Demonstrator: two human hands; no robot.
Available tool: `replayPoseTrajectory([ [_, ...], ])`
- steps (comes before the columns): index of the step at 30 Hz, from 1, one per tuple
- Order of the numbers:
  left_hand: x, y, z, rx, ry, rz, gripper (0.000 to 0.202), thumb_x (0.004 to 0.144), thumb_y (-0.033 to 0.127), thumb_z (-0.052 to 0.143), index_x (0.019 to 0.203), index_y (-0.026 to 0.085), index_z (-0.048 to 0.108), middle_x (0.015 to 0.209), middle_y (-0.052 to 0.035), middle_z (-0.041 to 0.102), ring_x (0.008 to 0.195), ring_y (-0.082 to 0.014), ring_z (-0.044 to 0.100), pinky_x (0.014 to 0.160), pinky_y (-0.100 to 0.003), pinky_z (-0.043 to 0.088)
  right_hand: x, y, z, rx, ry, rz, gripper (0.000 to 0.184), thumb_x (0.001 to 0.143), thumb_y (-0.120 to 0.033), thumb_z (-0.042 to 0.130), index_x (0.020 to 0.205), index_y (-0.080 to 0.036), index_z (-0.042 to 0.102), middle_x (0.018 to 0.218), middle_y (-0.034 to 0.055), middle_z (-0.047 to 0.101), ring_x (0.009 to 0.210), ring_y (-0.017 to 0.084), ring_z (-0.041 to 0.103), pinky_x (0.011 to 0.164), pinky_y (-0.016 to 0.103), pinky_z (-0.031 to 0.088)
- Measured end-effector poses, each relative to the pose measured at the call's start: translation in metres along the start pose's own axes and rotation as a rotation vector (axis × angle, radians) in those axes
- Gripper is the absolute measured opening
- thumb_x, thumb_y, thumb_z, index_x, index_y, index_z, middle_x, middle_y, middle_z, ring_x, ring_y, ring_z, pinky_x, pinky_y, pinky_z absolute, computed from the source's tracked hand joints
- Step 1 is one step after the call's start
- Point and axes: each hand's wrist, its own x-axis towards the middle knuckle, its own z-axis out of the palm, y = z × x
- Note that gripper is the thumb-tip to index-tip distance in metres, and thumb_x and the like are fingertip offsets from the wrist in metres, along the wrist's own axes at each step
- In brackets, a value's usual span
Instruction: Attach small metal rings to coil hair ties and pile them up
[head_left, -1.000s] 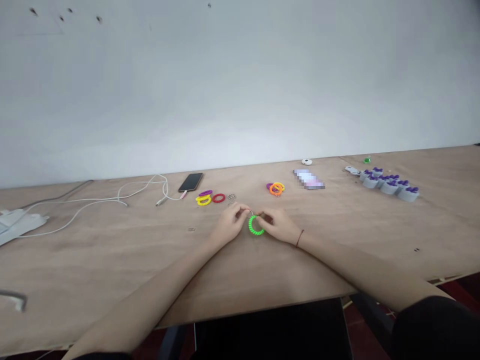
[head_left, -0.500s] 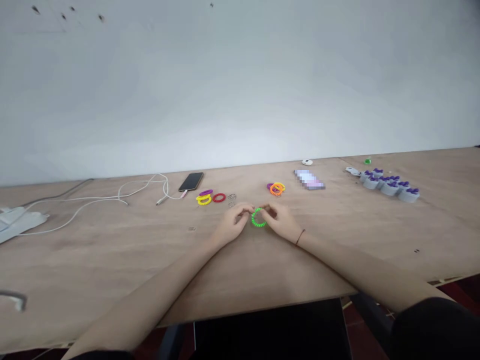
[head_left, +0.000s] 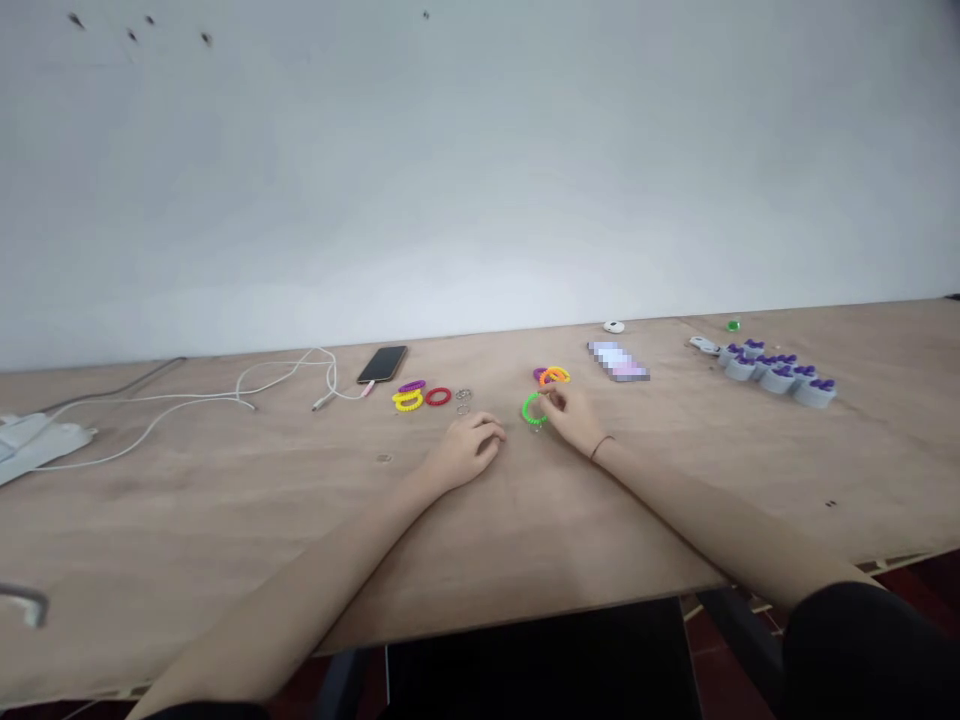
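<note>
A bright green spiral coil bracelet (head_left: pixel 532 408) is pinched at its right side between the thumb and fingers of my right hand (head_left: pixel 574 418). A small shiny ring (head_left: pixel 537 428) shows at the coil's lower edge. My left hand (head_left: pixel 465 449) rests on the table to the left, fingers loosely curled and thumb apart, with nothing visible in it. Just beyond the right hand lie an orange coil (head_left: pixel 553 375) and a purple one (head_left: pixel 539 375), overlapping. Several small metal rings (head_left: pixel 463 396) lie beyond my left hand, beside a red coil (head_left: pixel 439 397), yellow coils (head_left: pixel 408 401) and a purple coil (head_left: pixel 412 386).
A dark phone (head_left: pixel 382 364) with a white cable (head_left: pixel 330 375) lies at the back left. Another phone (head_left: pixel 619 362), a white case (head_left: pixel 613 327) and several grey cups with purple tops (head_left: pixel 777 378) are toward the right. A white power strip (head_left: pixel 45 443) sits far left.
My right hand has carried the green coil forward and to the right, toward the orange and purple coils. My left hand has stayed about where it was, now farther from the coil.
</note>
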Motion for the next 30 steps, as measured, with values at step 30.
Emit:
replayPoseTrajectory([
  [30, -0.02, 0.016, -0.014, 0.089, -0.122, 0.085, 0.026, 0.086, 0.019, 0.043, 0.105, 0.022, 0.061, 0.115, -0.0054, 0.06, 0.105, -0.0199, 0.055, 0.092, -0.036, 0.043, 0.038, -0.034, 0.046, -0.577, -0.523, -0.624, 0.025, 0.088, -0.018, 0.043, 0.108, -0.021, 0.058, 0.101, 0.0077, 0.064, 0.083, 0.017, 0.059, 0.065, 0.024, 0.04],
])
